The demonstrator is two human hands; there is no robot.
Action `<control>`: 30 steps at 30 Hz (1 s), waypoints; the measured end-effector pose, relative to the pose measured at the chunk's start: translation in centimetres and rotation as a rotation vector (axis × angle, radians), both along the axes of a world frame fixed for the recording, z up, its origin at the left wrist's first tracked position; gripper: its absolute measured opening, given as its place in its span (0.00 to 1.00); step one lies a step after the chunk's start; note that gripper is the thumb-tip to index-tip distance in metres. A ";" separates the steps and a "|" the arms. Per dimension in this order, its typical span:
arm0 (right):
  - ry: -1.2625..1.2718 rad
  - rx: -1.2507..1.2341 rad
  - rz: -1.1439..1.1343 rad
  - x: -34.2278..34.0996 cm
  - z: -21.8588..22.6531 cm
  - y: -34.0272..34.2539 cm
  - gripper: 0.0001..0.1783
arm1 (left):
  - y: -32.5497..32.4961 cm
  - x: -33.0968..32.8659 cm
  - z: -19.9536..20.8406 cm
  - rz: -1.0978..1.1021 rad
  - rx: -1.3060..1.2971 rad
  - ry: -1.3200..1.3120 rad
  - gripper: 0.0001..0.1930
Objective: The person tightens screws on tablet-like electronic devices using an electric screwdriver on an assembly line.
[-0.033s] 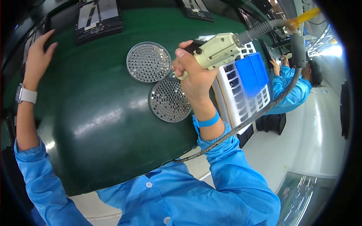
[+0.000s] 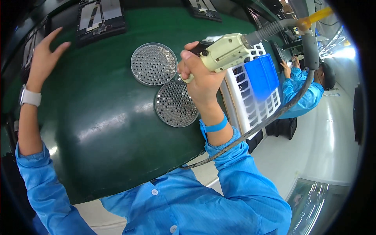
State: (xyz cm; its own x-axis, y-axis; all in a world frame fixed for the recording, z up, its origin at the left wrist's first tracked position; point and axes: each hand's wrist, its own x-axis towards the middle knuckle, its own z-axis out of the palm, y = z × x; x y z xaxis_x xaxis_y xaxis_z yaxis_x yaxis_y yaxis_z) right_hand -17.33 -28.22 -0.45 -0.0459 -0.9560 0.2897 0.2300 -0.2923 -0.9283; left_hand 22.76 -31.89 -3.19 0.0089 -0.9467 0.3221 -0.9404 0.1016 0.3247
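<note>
My right hand (image 2: 201,76) is wrapped around a cream-coloured powered screwdriver (image 2: 227,51) with a black lever. Its narrow metal end points toward two round metal trays. Small holes cover the far tray (image 2: 154,62), and many bright bits lie on it. The near tray (image 2: 177,103) is of the same kind, and its right edge is partly behind my wrist. At the far left, my left hand (image 2: 44,62) holds nothing, its thumb and fingers apart. Next to it is a flat black device with pale panels (image 2: 30,51), partly hidden by the hand.
Similar black devices (image 2: 102,21) line the far edge of the green table (image 2: 98,156). Right of the trays, a blue bin (image 2: 261,76) sits on a white compartmented tray (image 2: 241,105). A grey cable (image 2: 250,131) crosses over my right forearm. A co-worker in blue (image 2: 299,88) works farther right.
My left hand has shifted slightly to the right and a little upward. My right hand and the screwdriver have stayed almost in place.
</note>
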 end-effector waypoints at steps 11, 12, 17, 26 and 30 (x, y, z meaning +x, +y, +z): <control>0.054 -0.025 0.023 0.1 0.0 -0.2 0.09 | -5.6 -5.0 -3.8 0.126 -0.101 0.549 0.31; -0.033 -0.047 0.019 -0.2 0.3 -0.1 0.09 | -6.0 -4.9 -3.4 0.186 -0.087 0.873 0.31; -0.172 -0.180 0.021 -1.4 2.0 0.5 0.11 | -6.6 -7.1 -3.8 0.112 -0.091 0.106 0.37; -0.082 -0.184 -0.040 -2.0 0.6 1.5 0.11 | -2.5 -7.8 1.7 0.255 -0.157 1.540 0.21; -0.116 -0.171 0.028 -1.7 1.2 2.0 0.12 | 9.9 -10.7 1.9 0.282 -0.174 1.435 0.17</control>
State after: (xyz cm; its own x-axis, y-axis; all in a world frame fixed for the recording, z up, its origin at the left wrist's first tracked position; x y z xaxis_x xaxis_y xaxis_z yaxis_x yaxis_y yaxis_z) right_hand -19.01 -26.26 0.80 -0.0628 -0.8947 0.4421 0.3424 -0.4355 -0.8326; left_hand 12.06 -21.94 -1.30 0.5851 -0.8108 -0.0143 0.1741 0.1084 0.9788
